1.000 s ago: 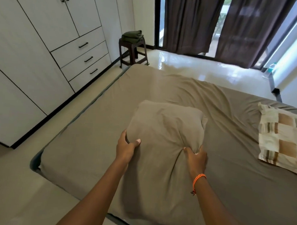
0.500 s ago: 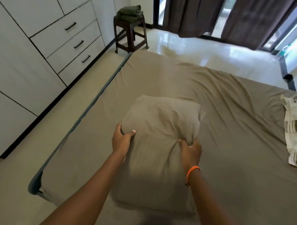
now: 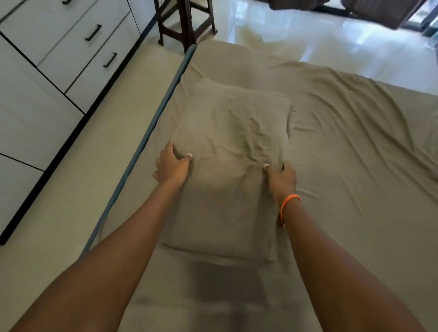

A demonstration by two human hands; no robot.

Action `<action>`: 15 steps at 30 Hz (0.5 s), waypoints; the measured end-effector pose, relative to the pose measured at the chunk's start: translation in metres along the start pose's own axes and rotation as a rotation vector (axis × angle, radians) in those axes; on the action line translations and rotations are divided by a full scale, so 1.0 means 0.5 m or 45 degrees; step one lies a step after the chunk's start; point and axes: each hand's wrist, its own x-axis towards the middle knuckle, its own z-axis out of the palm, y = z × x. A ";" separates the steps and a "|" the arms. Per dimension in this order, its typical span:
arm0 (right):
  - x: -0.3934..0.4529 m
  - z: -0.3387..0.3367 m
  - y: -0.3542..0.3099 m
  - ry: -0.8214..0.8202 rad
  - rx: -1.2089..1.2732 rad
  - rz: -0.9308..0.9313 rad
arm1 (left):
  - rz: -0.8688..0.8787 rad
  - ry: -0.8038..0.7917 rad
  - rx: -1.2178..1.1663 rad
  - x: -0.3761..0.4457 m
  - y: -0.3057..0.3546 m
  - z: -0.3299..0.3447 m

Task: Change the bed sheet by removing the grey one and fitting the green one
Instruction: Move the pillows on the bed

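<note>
Writing: no brand, label or text can be read.
Left hand (image 3: 172, 166): arm stretched forward; its grip is closed on the left edge of the grey pillow (image 3: 231, 166), thumb on top, fingers curled around the side.
Right hand (image 3: 280, 179): arm stretched forward, an orange bracelet (image 3: 287, 205) on the wrist; its grip pinches the pillow's right edge, thumb on top.
Grey sheet (image 3: 351, 159): on the bed, wrinkled, under the pillow.
Pillow: near the left bed edge.
Stool (image 3: 184, 16): on the floor beyond the bed corner, near the drawers (image 3: 68, 31).
</note>
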 end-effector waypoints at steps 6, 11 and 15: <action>-0.021 0.056 0.069 -0.226 -0.081 0.025 | -0.032 -0.015 0.002 0.000 -0.067 0.092; -0.069 -0.014 0.128 -0.223 -0.081 0.041 | 0.065 -0.159 -0.095 -0.097 -0.062 0.201; -0.114 -0.140 0.181 -0.132 -0.053 0.068 | 0.156 -0.279 -0.157 -0.214 -0.033 0.274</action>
